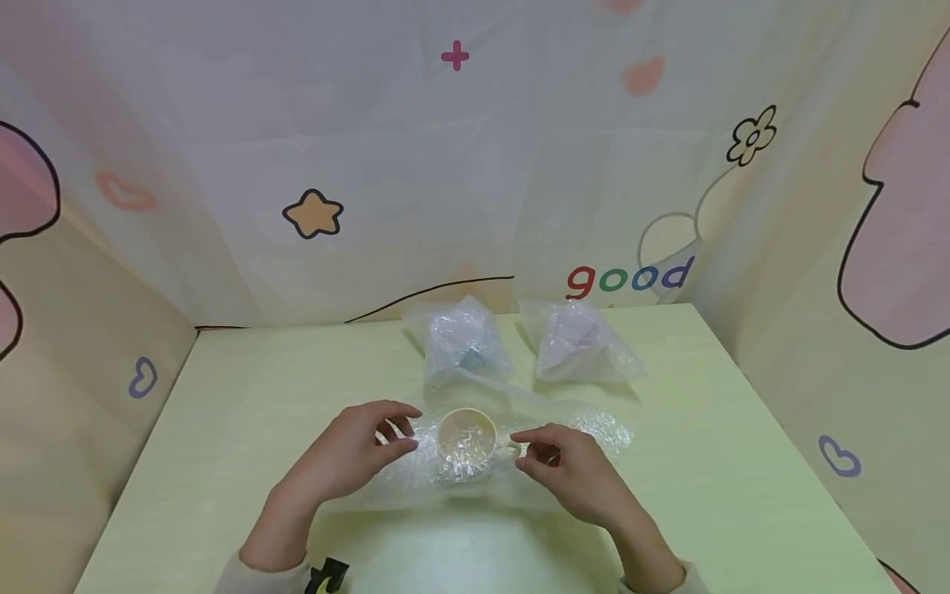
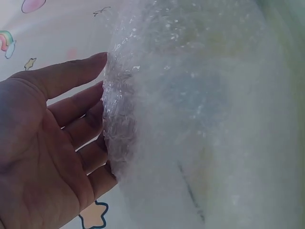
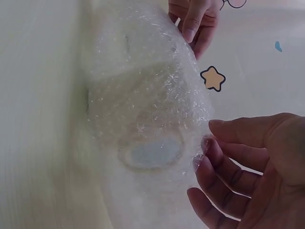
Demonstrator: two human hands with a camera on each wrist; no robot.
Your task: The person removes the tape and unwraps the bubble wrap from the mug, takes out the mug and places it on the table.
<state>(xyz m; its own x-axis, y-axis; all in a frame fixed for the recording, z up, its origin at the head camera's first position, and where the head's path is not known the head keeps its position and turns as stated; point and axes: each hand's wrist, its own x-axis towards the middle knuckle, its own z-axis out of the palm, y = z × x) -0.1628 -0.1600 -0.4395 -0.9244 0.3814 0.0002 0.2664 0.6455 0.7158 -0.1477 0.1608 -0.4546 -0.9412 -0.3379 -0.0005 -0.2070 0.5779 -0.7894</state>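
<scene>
In the head view a cream cup (image 1: 467, 441) stands mouth up amid a clear bubble wrap sheet (image 1: 579, 421), its handle pointing right. Crinkled wrap shines over part of the cup's mouth. My left hand (image 1: 364, 441) is at the cup's left, fingers bent and parted; the left wrist view shows its fingertips against the edge of the bubble wrap (image 2: 190, 95). Beside the handle is my right hand (image 1: 567, 466), thumb and forefinger apart. Through the bubble wrap (image 3: 133, 100), an oval rim shows in the right wrist view, with the fingertips touching the wrap's edge.
Two wrapped bundles in bubble wrap, one at the left (image 1: 466, 338) and one at the right (image 1: 582, 342), lie behind the cup near the table's back edge. Printed cloth (image 1: 408, 165) encloses the pale green table (image 1: 245, 388) at the back and both sides.
</scene>
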